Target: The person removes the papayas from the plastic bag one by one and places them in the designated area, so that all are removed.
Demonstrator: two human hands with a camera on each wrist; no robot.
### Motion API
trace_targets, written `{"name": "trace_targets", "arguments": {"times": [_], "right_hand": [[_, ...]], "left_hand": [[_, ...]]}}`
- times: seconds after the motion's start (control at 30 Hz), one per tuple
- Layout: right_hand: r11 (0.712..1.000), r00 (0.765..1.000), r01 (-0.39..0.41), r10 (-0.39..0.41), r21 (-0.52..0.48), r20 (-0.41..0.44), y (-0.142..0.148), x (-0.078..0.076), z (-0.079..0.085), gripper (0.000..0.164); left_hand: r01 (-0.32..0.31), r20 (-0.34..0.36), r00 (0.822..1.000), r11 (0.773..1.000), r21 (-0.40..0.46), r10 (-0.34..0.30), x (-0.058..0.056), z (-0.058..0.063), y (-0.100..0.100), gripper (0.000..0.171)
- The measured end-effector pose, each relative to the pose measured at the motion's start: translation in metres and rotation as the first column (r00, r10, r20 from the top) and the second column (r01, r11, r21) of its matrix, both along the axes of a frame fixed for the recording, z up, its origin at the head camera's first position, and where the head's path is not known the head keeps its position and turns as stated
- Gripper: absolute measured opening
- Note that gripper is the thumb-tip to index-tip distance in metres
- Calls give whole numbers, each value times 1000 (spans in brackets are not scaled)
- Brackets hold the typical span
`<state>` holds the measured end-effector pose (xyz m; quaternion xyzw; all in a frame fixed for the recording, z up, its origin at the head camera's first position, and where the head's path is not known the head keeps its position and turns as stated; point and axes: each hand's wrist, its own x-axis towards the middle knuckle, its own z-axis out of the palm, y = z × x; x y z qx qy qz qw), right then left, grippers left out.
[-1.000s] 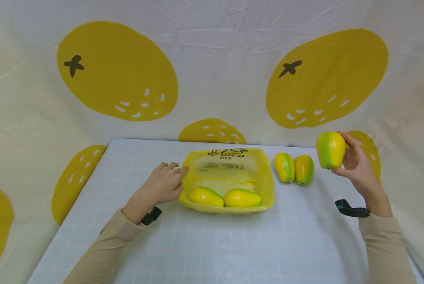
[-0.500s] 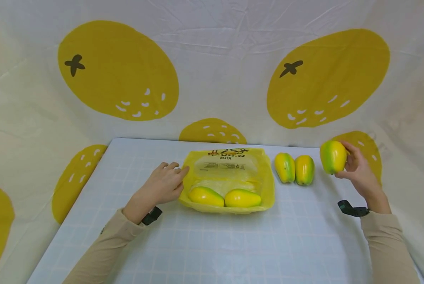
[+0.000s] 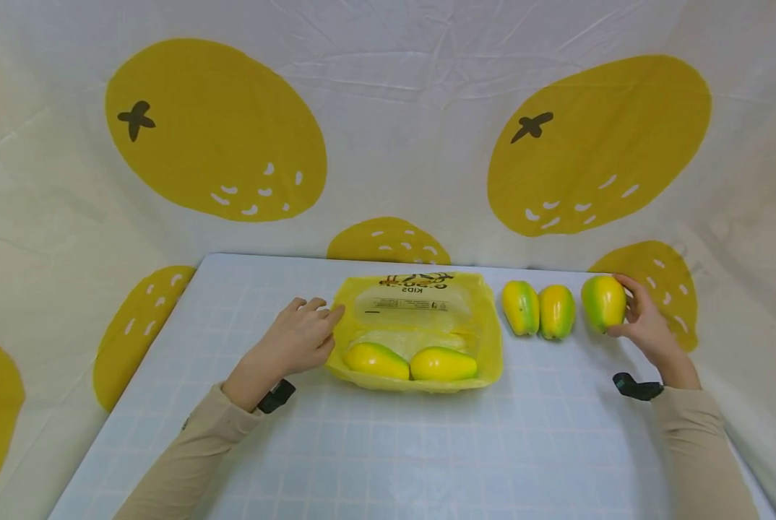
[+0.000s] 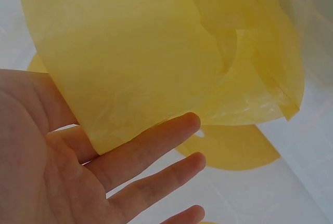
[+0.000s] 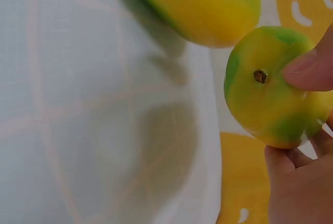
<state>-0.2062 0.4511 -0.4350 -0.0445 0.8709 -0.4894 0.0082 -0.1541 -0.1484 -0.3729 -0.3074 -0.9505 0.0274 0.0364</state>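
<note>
Right hand (image 3: 651, 331) gripped the held fruit (image 3: 602, 303), thumb beside its stem scar, right of two more fruits (image 3: 557, 312) on the table (image 3: 375, 448). Likely light, stiff, slick; best grip was round the fat middle. Left hand (image 3: 300, 336), straight fingers visible, touched the yellow bag (image 3: 490, 339); couldn't tell if it pinched. Film looked limp, tearable: rim was the handhold
</note>
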Motion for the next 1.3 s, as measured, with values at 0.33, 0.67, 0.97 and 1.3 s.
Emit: {"name": "trace_targets", "arguments": {"times": [0.33, 0.67, 0.97, 1.3], "right_hand": [[990, 1000, -1, -3, 143, 30, 2, -9, -17, 112], [984, 992, -95, 105, 150, -64, -1, -11, -27, 111], [971, 981, -147, 168, 188, -97, -4, -12, -26, 112], [963, 977, -169, 191, 209, -89, -3, -11, -27, 109]], "left_hand": [[10, -16, 1000, 1000, 24, -10, 0, -1, -1, 45], [11, -15, 1000, 1000, 29, -11, -1, -2, -1, 45], [5, -6, 1000, 1000, 31, -5, -1, -2, -1, 45], [-1, 1, 1000, 1000, 18, 1, -1, -1, 0, 45]]}}
